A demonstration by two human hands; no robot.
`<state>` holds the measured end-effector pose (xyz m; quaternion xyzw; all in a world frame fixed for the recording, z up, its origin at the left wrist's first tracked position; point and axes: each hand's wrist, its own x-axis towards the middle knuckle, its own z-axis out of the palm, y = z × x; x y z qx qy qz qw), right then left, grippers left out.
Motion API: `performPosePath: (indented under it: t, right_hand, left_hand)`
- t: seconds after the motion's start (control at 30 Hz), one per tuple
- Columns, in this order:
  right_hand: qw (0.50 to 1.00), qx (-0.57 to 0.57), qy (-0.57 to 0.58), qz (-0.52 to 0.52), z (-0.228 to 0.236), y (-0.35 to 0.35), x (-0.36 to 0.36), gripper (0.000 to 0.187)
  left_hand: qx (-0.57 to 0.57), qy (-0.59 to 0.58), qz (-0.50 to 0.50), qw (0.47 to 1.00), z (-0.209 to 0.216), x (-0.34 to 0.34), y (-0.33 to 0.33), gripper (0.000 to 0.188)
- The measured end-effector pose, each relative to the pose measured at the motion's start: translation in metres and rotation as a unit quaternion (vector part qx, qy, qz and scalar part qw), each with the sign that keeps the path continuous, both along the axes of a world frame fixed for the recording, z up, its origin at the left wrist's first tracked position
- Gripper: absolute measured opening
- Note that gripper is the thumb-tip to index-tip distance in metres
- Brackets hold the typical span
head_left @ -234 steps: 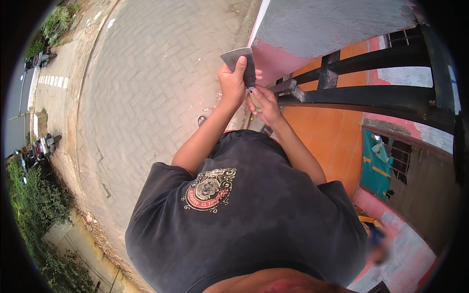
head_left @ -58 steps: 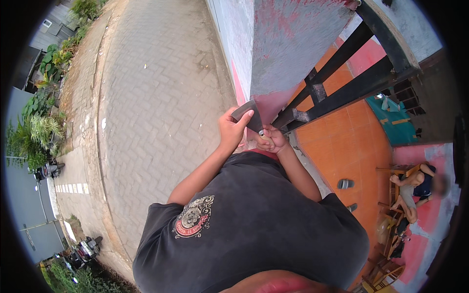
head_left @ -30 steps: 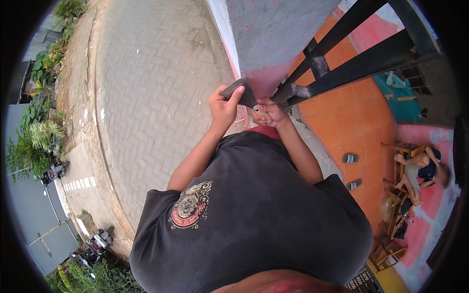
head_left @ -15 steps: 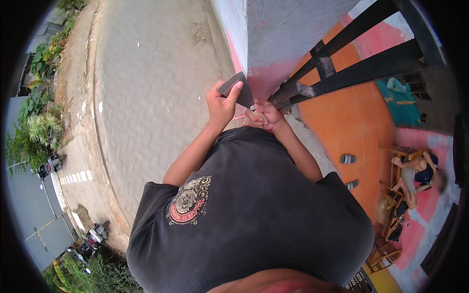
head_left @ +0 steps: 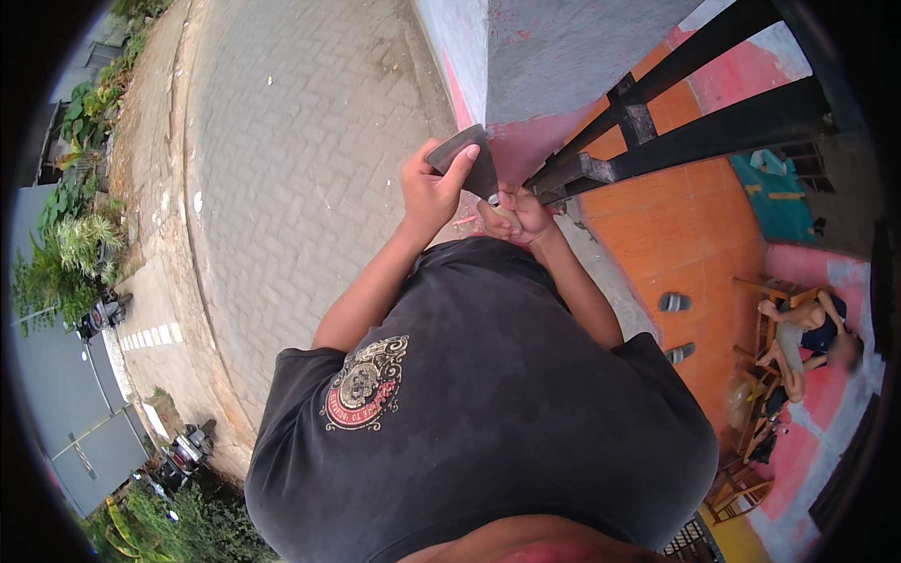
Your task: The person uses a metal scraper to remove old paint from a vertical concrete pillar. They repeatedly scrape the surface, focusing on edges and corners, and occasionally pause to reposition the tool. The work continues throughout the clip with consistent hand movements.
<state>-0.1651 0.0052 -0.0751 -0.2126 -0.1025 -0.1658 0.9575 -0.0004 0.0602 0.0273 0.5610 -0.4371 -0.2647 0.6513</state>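
Note:
A putty knife with a broad grey metal blade [head_left: 481, 170] and a pale handle [head_left: 504, 217] is in both my hands, in front of my chest. My left hand [head_left: 435, 190] pinches the blade, thumb flat on its face and the fingers behind it. Around the handle curl the fingers of my right hand [head_left: 530, 215]. Just beyond the blade rises the corner of a painted wall [head_left: 554, 70], grey-white above and pink lower down, with patchy paint. From this angle I cannot tell whether the blade touches it.
Black metal bars [head_left: 694, 131] stand right of the wall. Behind them, an orange tiled floor [head_left: 648, 244] holds a pair of sandals [head_left: 675, 302]. A person [head_left: 805, 333] sits at far right by wooden chairs. Left lies a paved road [head_left: 282, 169], with parked motorbikes [head_left: 188, 448] and plants beyond.
The whole view has shifted slightly, with the wall corner now further right. Both hands keep their hold on the putty knife, which sits a little higher and further right in the picture.

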Motion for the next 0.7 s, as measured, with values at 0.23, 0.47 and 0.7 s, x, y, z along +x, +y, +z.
performPosePath:
  t: [0.23, 0.47, 0.7]
  right_hand:
    - [1.0, 0.004, -0.018, 0.02, -0.003, 0.008, -0.004, 0.035]
    - [0.999, 0.032, -0.026, 0.0, -0.014, 0.011, 0.0, 0.025]
    - [0.999, 0.052, 0.002, 0.01, -0.006, 0.016, -0.004, 0.023]
  left_hand:
    - [0.031, -0.029, -0.057, 0.997, -0.005, 0.005, 0.007, 0.021]
    - [0.036, -0.024, -0.067, 0.997, 0.002, 0.002, 0.002, 0.019]
    - [0.068, -0.034, -0.06, 0.995, -0.003, 0.002, 0.003, 0.019]
